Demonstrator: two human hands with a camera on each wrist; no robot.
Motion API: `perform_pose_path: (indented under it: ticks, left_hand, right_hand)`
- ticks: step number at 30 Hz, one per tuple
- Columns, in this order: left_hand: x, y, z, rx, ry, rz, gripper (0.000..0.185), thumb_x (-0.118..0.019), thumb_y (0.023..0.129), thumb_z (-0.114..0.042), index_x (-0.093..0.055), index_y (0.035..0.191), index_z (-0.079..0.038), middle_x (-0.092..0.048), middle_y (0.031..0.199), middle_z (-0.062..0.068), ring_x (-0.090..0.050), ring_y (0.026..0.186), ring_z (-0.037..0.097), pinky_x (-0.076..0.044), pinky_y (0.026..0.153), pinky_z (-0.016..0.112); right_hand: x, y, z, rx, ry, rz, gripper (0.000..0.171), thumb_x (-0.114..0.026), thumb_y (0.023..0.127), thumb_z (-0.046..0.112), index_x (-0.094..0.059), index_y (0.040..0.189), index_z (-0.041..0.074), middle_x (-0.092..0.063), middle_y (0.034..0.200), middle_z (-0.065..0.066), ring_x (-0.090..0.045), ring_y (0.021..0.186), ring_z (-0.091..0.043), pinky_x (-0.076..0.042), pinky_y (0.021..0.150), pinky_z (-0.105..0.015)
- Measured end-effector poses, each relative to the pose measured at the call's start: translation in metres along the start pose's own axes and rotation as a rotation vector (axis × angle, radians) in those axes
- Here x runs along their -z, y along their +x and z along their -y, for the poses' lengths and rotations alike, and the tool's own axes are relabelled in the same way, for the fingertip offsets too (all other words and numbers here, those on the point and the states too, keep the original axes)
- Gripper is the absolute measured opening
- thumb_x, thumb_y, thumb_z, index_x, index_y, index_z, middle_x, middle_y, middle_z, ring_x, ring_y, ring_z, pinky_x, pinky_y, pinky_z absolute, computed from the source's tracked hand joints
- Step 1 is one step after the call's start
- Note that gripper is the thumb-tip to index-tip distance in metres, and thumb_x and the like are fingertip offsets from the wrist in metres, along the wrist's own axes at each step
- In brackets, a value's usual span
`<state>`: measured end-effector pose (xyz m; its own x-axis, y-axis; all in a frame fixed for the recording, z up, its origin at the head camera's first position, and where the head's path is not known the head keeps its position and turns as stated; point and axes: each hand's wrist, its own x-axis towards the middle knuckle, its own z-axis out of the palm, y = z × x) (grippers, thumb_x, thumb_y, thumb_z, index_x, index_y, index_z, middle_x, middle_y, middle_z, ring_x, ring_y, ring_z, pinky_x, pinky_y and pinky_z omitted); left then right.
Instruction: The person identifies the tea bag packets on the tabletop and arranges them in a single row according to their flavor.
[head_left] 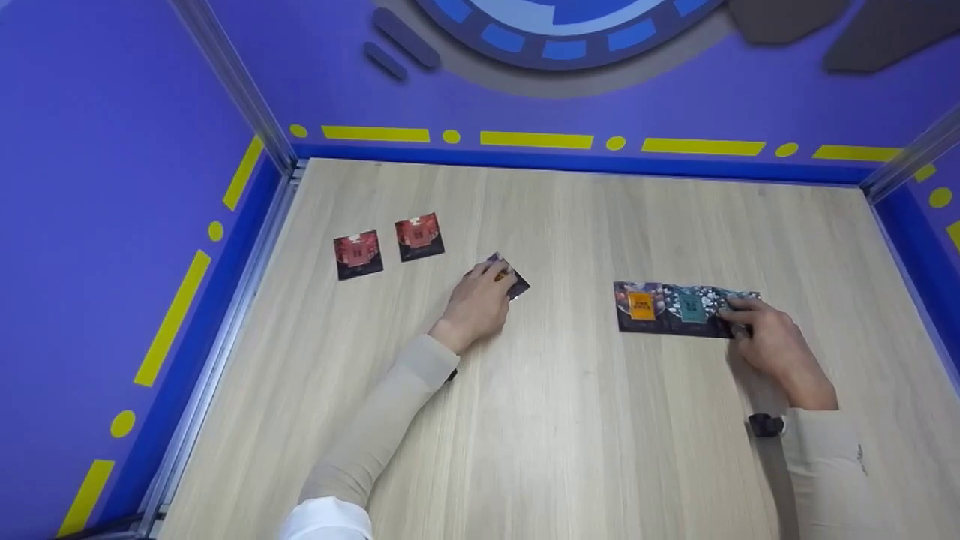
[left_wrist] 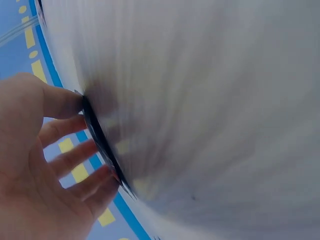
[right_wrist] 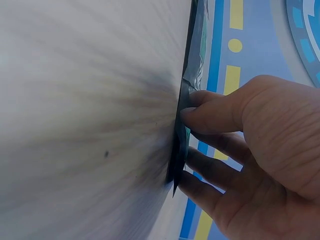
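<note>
In the head view my left hand point(head_left: 478, 300) rests on a small dark sachet point(head_left: 519, 286) lying at a slant on the table and covers much of it. Its fingers spread fairly straight along the sachet in the left wrist view, with the thumb at one end. On the right, my right hand point(head_left: 776, 341) pinches the right end of a strip of joined sachets point(head_left: 677, 328), thumb at the near edge and fingers on top. An orange label and a teal label show on the strip; its right end is partly hidden. The right wrist view shows the strip's shiny edge point(right_wrist: 192, 75).
Two red-and-black sachets, one at the left point(head_left: 358, 255) and one beside it point(head_left: 419, 238), lie apart on the wood-grain table point(head_left: 555, 435). Blue-purple panels with yellow marks point(head_left: 536, 140) enclose the table at the back and sides, with metal posts at the corners.
</note>
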<state>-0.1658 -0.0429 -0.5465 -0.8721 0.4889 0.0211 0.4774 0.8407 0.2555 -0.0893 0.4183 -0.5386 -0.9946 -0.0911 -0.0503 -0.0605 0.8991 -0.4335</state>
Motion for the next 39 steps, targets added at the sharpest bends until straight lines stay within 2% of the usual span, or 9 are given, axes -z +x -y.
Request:
perform_pose_path:
  ticks: [7, 17, 23, 30, 39]
  left_hand:
    - [-0.005, 0.006, -0.012, -0.121, 0.025, 0.0, 0.036, -0.05, 0.11, -0.016, -0.068, 0.141, -0.011, -0.059, 0.154, 0.011, -0.052, 0.147, 0.034, -0.041, 0.125, 0.045]
    - [-0.008, 0.015, -0.031, -0.234, 0.075, 0.063, 0.039, -0.044, 0.113, -0.018, -0.065, 0.146, -0.015, -0.056, 0.158, 0.008, -0.051, 0.148, 0.03, -0.043, 0.124, 0.042]
    - [-0.011, 0.021, -0.042, -0.299, 0.082, 0.102, 0.041, -0.042, 0.113, -0.018, -0.064, 0.148, -0.017, -0.053, 0.161, 0.005, -0.047, 0.152, 0.028, -0.038, 0.127, 0.039]
    - [-0.014, 0.027, -0.053, -0.38, 0.06, 0.111, 0.043, -0.04, 0.111, -0.012, -0.064, 0.146, -0.013, -0.053, 0.161, 0.006, -0.045, 0.155, 0.028, -0.03, 0.131, 0.035]
    - [-0.02, 0.032, -0.069, -0.401, 0.079, 0.165, 0.045, -0.04, 0.112, -0.009, -0.06, 0.151, -0.014, -0.048, 0.166, 0.005, -0.041, 0.157, 0.028, -0.027, 0.132, 0.035]
  right_hand:
    - [0.0, -0.001, 0.001, -0.001, 0.002, -0.001, 0.039, -0.062, 0.095, -0.008, -0.068, 0.133, -0.011, -0.051, 0.152, -0.036, -0.043, 0.139, -0.066, -0.038, 0.11, -0.077]
    - [0.001, -0.001, 0.0, 0.015, 0.004, -0.01, 0.039, -0.061, 0.093, -0.009, -0.068, 0.132, -0.012, -0.052, 0.151, -0.035, -0.043, 0.138, -0.067, -0.039, 0.108, -0.078]
    - [0.001, -0.001, 0.0, 0.009, 0.0, 0.005, 0.039, -0.061, 0.094, -0.008, -0.067, 0.133, -0.011, -0.051, 0.152, -0.034, -0.043, 0.139, -0.066, -0.039, 0.109, -0.078]
    - [0.001, 0.0, 0.0, -0.002, 0.004, 0.02, 0.04, -0.061, 0.096, -0.007, -0.066, 0.135, -0.011, -0.05, 0.153, -0.034, -0.042, 0.14, -0.066, -0.039, 0.11, -0.077]
    - [0.0, -0.001, 0.001, 0.007, -0.012, 0.004, 0.039, -0.06, 0.095, -0.008, -0.067, 0.133, -0.012, -0.051, 0.152, -0.034, -0.043, 0.139, -0.066, -0.038, 0.11, -0.077]
